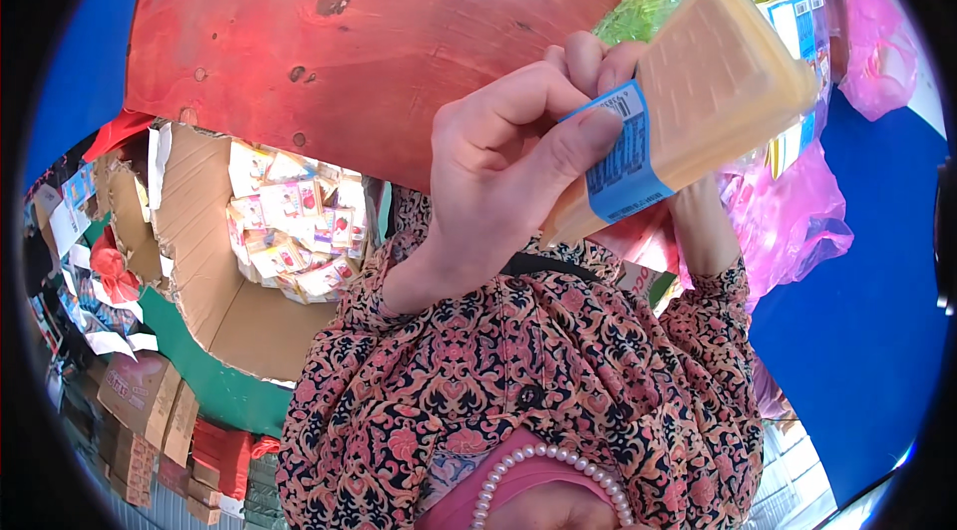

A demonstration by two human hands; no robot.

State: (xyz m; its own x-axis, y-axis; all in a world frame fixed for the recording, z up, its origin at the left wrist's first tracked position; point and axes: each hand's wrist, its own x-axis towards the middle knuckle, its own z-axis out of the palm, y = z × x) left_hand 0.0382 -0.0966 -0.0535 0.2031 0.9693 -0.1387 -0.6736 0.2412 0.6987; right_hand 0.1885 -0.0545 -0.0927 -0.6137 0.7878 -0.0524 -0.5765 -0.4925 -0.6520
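Observation:
A pale yellow-orange, translucent plastic box with a blue paper band around one end is held tilted in front of my chest. My left hand is closed at the band, its thumb pressed on the printed face and its fingers curled at the upper edge. From the right, my right hand reaches up behind the box and supports it from below. Most of its fingers are hidden by the box. Whether the band is loose there, I cannot tell.
A red, worn tabletop lies ahead. To the left, an open cardboard carton contains many small printed packets. At right are green plastic wrapping, blue-and-yellow printed packs and pink plastic bags. Stacked cardboard boxes stand lower left.

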